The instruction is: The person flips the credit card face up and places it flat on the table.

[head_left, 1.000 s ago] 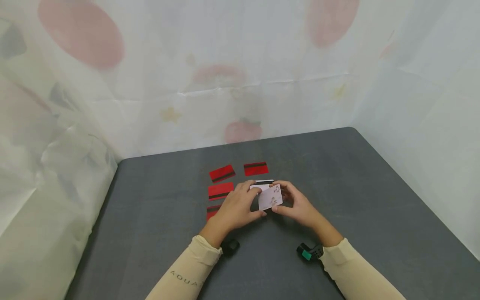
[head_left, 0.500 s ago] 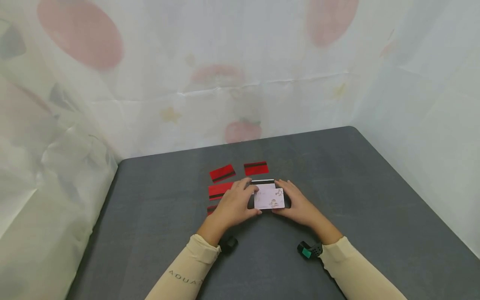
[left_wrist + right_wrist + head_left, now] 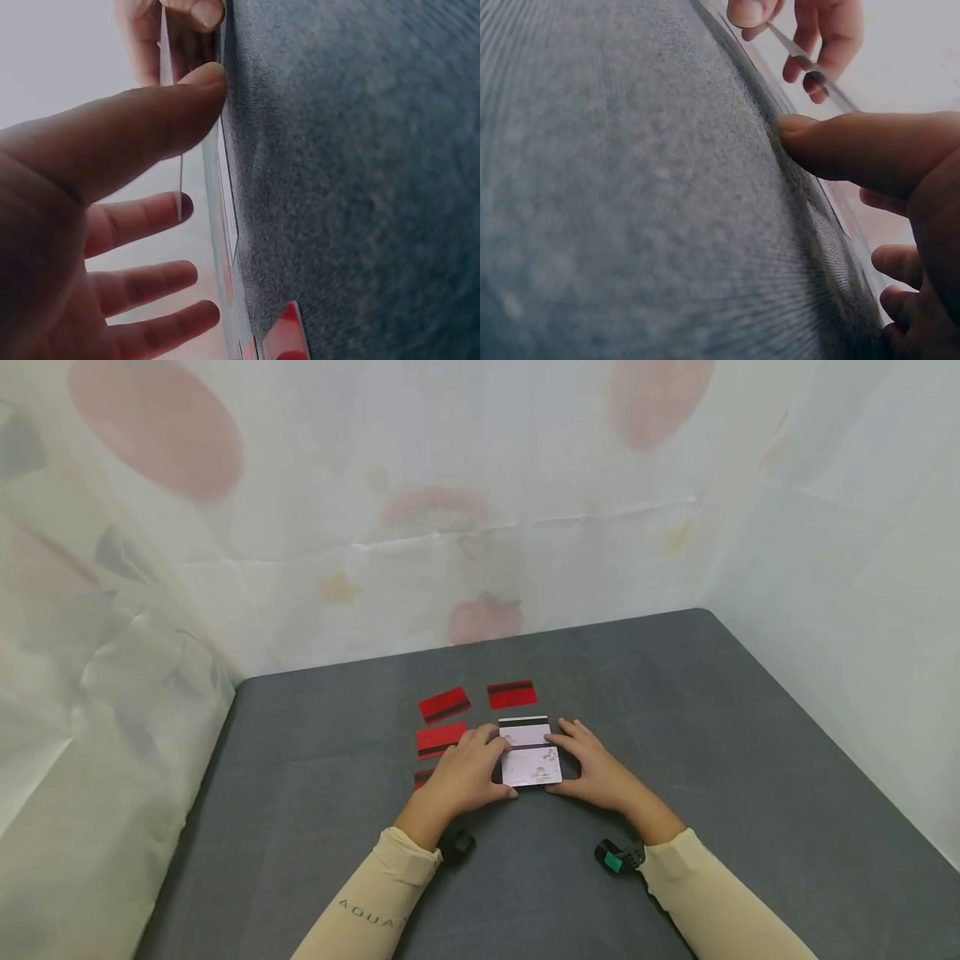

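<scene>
A pale pink-white card (image 3: 531, 767) with a small floral print is pinched between both hands, raised a little over the table. My left hand (image 3: 465, 774) grips its left end, thumb at the near edge and index finger at the far edge. At the right end my right hand (image 3: 600, 774) grips it the same way. In the left wrist view the held card (image 3: 180, 176) appears edge-on, apart from the tabletop. Just beyond it a second pale card (image 3: 525, 732) with a black stripe lies on the table.
Left of my left hand lie a red striped card (image 3: 438, 742) and another red card (image 3: 422, 777), partly hidden by the hand. Farther back are two more, one red card (image 3: 445, 705) tilted and one red card (image 3: 512, 694) nearly straight. Patterned white sheeting (image 3: 300, 527) surrounds the dark table (image 3: 315, 793).
The held card was tilted and higher over the striped card; it has levelled out and moved nearer me and slightly left, uncovering more of the striped card. The red cards have stayed put.
</scene>
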`<action>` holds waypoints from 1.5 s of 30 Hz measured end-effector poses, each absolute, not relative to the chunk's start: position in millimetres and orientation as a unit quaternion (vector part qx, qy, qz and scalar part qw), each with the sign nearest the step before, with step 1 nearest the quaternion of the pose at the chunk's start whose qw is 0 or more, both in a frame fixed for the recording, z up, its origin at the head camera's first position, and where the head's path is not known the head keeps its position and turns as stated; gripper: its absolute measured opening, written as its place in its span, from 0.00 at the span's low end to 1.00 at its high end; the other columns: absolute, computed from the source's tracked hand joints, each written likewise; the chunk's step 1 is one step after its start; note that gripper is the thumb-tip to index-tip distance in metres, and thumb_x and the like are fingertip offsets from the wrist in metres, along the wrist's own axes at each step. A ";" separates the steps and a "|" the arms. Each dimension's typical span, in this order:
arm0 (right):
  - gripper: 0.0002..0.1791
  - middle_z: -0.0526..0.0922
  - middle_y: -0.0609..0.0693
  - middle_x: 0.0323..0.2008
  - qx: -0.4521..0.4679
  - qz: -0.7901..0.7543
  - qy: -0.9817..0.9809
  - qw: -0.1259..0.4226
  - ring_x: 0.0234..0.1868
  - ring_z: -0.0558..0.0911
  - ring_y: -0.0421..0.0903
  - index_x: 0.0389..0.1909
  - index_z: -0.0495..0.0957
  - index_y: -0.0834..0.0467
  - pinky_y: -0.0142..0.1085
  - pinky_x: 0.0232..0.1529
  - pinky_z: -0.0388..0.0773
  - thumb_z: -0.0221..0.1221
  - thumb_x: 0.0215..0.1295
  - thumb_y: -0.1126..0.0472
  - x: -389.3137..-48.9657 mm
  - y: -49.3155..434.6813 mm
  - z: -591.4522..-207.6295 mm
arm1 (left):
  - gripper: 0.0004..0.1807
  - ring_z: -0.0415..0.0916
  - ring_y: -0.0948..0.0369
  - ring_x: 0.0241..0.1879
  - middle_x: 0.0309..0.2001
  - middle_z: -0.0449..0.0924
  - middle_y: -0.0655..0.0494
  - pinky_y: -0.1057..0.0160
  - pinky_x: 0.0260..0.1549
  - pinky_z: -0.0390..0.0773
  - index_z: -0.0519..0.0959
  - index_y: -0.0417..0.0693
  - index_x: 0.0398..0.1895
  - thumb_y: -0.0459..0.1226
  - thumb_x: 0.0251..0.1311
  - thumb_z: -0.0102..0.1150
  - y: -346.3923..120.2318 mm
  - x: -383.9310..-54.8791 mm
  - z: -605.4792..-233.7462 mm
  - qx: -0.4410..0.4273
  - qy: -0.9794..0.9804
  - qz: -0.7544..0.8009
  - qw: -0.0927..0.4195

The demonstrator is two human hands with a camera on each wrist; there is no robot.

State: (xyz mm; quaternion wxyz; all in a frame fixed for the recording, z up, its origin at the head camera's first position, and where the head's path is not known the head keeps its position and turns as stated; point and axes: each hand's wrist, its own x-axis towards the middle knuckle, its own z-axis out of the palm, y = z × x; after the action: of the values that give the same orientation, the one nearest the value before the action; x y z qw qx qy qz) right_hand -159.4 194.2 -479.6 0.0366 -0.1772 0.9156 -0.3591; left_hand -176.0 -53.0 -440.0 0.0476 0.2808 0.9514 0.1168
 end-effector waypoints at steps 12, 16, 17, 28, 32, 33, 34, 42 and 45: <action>0.32 0.53 0.58 0.77 -0.181 -0.351 0.916 0.067 0.78 0.44 0.63 0.59 0.78 0.49 0.68 0.68 0.50 0.72 0.52 0.44 -158.6 191.0 -479.1 | 0.35 0.65 0.49 0.65 0.69 0.65 0.48 0.42 0.56 0.72 0.76 0.54 0.59 0.56 0.48 0.74 -56.1 -174.2 -440.7 0.255 0.958 0.096 0.085; 0.31 0.53 0.58 0.77 -0.178 -0.347 0.918 0.071 0.78 0.44 0.63 0.58 0.79 0.49 0.68 0.69 0.50 0.72 0.52 0.44 -160.4 192.0 -477.8 | 0.35 0.65 0.49 0.66 0.69 0.64 0.48 0.42 0.56 0.72 0.76 0.55 0.59 0.56 0.48 0.73 -55.4 -174.1 -440.2 0.253 0.959 0.095 0.088; 0.31 0.53 0.58 0.77 -0.178 -0.347 0.918 0.071 0.78 0.44 0.62 0.57 0.79 0.49 0.68 0.69 0.50 0.72 0.52 0.44 -160.9 192.3 -477.7 | 0.35 0.64 0.49 0.66 0.69 0.64 0.48 0.42 0.56 0.72 0.76 0.55 0.59 0.56 0.48 0.73 -55.2 -174.3 -439.9 0.253 0.959 0.096 0.089; 0.30 0.54 0.57 0.77 -0.176 -0.357 0.914 0.075 0.78 0.44 0.61 0.57 0.79 0.48 0.67 0.69 0.50 0.72 0.52 0.45 -161.5 191.2 -480.7 | 0.35 0.64 0.48 0.67 0.69 0.66 0.47 0.40 0.56 0.72 0.76 0.55 0.61 0.53 0.48 0.74 -78.5 -182.2 -428.3 0.238 0.958 0.138 0.075; 0.30 0.54 0.57 0.77 -0.180 -0.361 0.912 0.071 0.78 0.45 0.61 0.56 0.79 0.49 0.67 0.69 0.50 0.73 0.51 0.45 -163.4 191.0 -479.7 | 0.36 0.61 0.48 0.69 0.70 0.64 0.48 0.37 0.58 0.70 0.75 0.54 0.62 0.53 0.48 0.75 -104.1 -182.7 -420.9 0.209 0.962 0.155 0.079; 0.30 0.54 0.58 0.76 -0.181 -0.361 0.912 0.070 0.78 0.45 0.61 0.56 0.79 0.49 0.67 0.69 0.50 0.73 0.51 0.45 -164.1 191.2 -479.1 | 0.37 0.60 0.48 0.69 0.71 0.63 0.48 0.37 0.58 0.69 0.75 0.54 0.62 0.52 0.48 0.75 -111.2 -182.3 -419.8 0.200 0.963 0.157 0.084; 0.30 0.55 0.58 0.76 -0.182 -0.360 0.913 0.068 0.78 0.45 0.61 0.55 0.79 0.49 0.67 0.69 0.49 0.73 0.51 0.46 -164.7 191.5 -478.4 | 0.37 0.60 0.47 0.70 0.71 0.63 0.48 0.36 0.59 0.68 0.74 0.54 0.62 0.53 0.49 0.74 -118.2 -181.7 -419.5 0.192 0.965 0.156 0.087; 0.30 0.55 0.58 0.76 -0.189 -0.346 0.917 0.067 0.78 0.46 0.61 0.56 0.79 0.48 0.66 0.70 0.48 0.73 0.51 0.45 -168.5 193.1 -476.5 | 0.37 0.60 0.42 0.69 0.71 0.62 0.41 0.35 0.57 0.69 0.74 0.48 0.63 0.51 0.50 0.74 -165.4 -170.2 -424.8 0.169 0.969 0.142 0.108; 0.30 0.56 0.58 0.76 -0.190 -0.343 0.917 0.069 0.78 0.46 0.62 0.56 0.79 0.48 0.67 0.70 0.48 0.72 0.52 0.44 -168.1 193.8 -477.1 | 0.36 0.62 0.41 0.68 0.70 0.64 0.41 0.35 0.55 0.71 0.76 0.49 0.62 0.51 0.50 0.74 -174.2 -167.3 -427.3 0.166 0.971 0.135 0.111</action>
State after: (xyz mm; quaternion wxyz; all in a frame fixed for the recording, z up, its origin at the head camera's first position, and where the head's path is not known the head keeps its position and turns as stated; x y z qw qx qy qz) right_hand -168.1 193.8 -477.1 0.0686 -0.1898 0.9175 -0.3428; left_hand -167.3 -174.2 -427.3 0.1106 0.1655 0.9706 0.1352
